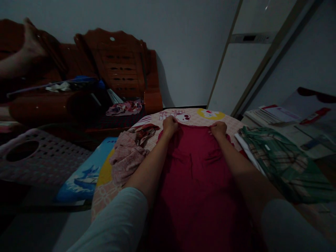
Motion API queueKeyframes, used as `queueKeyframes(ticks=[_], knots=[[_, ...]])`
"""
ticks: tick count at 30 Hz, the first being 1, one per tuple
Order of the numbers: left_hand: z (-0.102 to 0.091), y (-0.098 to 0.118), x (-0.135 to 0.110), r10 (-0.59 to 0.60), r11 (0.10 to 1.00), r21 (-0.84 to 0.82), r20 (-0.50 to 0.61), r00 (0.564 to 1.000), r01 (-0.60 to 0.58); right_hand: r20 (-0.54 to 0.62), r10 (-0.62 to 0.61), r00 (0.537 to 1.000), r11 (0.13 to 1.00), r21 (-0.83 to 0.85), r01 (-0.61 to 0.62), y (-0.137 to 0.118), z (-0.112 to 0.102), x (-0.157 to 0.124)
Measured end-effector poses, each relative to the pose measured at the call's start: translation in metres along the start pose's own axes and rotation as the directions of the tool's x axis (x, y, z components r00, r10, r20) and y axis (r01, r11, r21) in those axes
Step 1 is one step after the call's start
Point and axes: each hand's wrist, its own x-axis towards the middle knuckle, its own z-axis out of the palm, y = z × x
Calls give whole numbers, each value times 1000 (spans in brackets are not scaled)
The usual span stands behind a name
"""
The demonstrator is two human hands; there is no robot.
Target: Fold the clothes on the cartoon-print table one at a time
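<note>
A dark red garment is spread over the round table, its far edge stretched between my hands. My left hand grips that edge at its left end, fingers closed on the cloth. At the right end, my right hand pinches the same edge. The garment's near part runs down toward me between my forearms, in shadow. Left of it lies a crumpled pinkish garment. On the right, a green plaid cloth lies flat and folded, with white cloth showing under its left edge.
A patterned cloth covers the round table. Wooden chairs stand along the wall, with clothing on one seat. A blue cushion-like item and a woven plastic chair are at left. Papers sit at right. Another person's foot shows upper left.
</note>
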Motion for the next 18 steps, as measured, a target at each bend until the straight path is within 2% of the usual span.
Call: queueKeyframes(ticks=[2,4,8,10,12,14,16,18], knots=[[3,2,-3,47,998,-30,-46,998,-48,-23,4,1000,1000,26,-3,2,0,1],[9,0,-9,95,995,-28,-33,995,-96,-59,-12,998,999,49,15,2,-1,-2],[25,-9,-18,165,983,57,124,978,-173,-12,-141,990,988,55,141,2,-1,-14],[26,-14,-19,210,973,57,177,962,-223,21,-205,979,977,59,203,-1,-3,-23],[18,-16,-18,266,963,-7,170,949,-269,16,-255,967,965,61,254,-6,-9,-34],[3,-19,-17,264,963,-77,116,957,-257,18,-313,949,948,59,312,-12,-19,-47],[-15,-25,-19,195,978,-85,52,979,-191,58,-386,921,921,75,382,-18,-27,-64],[-30,-34,-27,104,994,-26,3,995,-104,125,-484,866,874,119,471,-22,-32,-83]])
